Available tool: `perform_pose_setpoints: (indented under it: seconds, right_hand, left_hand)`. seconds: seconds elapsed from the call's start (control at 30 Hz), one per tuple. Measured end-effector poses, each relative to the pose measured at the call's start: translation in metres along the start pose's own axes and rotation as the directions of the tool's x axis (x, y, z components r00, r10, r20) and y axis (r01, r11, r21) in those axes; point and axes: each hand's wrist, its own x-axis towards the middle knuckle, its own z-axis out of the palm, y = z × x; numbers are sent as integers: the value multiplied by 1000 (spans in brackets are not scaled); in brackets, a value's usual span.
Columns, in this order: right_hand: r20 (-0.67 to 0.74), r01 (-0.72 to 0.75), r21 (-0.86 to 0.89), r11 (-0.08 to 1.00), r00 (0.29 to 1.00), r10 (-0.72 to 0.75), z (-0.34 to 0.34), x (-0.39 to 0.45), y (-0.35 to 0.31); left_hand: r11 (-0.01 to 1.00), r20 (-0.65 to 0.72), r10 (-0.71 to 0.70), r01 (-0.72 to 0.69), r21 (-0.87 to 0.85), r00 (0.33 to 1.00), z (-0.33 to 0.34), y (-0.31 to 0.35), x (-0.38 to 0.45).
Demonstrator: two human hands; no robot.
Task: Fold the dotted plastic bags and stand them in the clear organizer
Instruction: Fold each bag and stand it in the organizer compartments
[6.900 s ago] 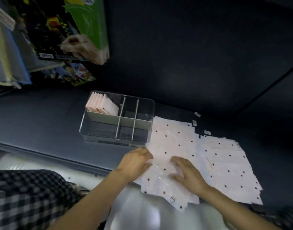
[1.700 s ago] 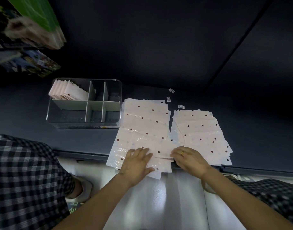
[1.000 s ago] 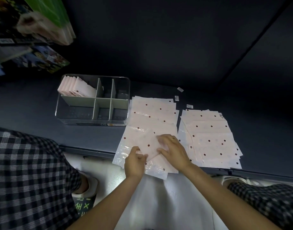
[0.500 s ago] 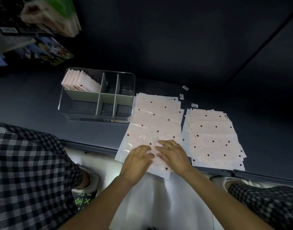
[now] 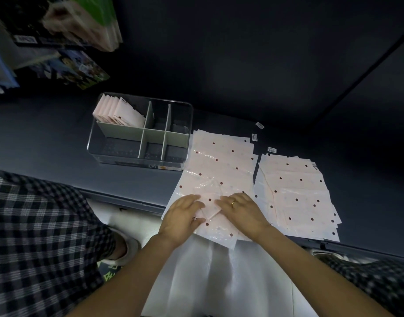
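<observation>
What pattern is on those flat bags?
Pale pink bags with scattered dark red dots, clearest in the head view.

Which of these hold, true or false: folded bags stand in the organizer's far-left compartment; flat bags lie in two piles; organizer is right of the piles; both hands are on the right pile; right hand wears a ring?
1. Folded bags stand in the far-left compartment of the clear organizer. True.
2. Flat bags lie in two piles. True: left pile, right pile.
3. The organizer is right of the piles. False: it is left of them.
4. Both hands are on the right pile. False: left hand and right hand press a partly folded bag on the left pile.
5. The right hand wears a ring. True.
</observation>
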Motion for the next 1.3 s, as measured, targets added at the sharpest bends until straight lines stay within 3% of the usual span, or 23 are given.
perform_pose_setpoints:
  seconds: [0.2,0.33,0.43,0.6,0.7,0.77,0.83,0.9,1.0,1.13,1.23,1.3]
  right_hand:
    - [-101,21,72,997,995,-14,-25,21,10]
    - [-109,-129,192,973,982,152,-48,44,16]
    - [-100,-210,363,908,960,262,-71,68,18]
    - [-53,-201,350,915,971,234,-108,123,10]
    - [-3,-248,472,846,959,282,-119,161,0]
    - [30,-273,591,759,948,318,-124,186,-7]
    - [41,-291,674,679,932,359,-129,214,-15]
    - [45,-313,720,620,911,409,-132,241,-22]
    - [20,-318,668,673,912,410,-133,279,-35]
    - [-30,-268,242,933,959,283,-122,316,-52]
    - [-27,-234,17,972,972,235,-113,335,-64]
    - [-22,-247,-3,969,969,247,-110,345,-70]
  left_hand:
    - [991,-42,-76,71,-112,996,-15,-1,12]
    - [939,-195,-215,148,-309,957,-39,0,25]
    - [891,-218,-257,143,-430,942,-75,-5,43]
    - [947,-136,-106,58,-317,985,-151,-36,75]
    - [950,-146,-116,67,-304,982,-185,-62,86]
    - [929,-212,-204,121,-349,956,-197,-79,90]
    - [907,-332,-326,194,-373,885,-201,-96,90]
    - [914,-440,-396,303,-269,806,-198,-113,87]
    - [884,-502,-444,454,-111,742,-188,-131,80]
    - [866,-434,-474,495,-73,766,-175,-142,79]
    - [857,-391,-506,501,-125,769,-171,-147,83]
    - [866,-392,-498,471,-170,773,-170,-148,85]
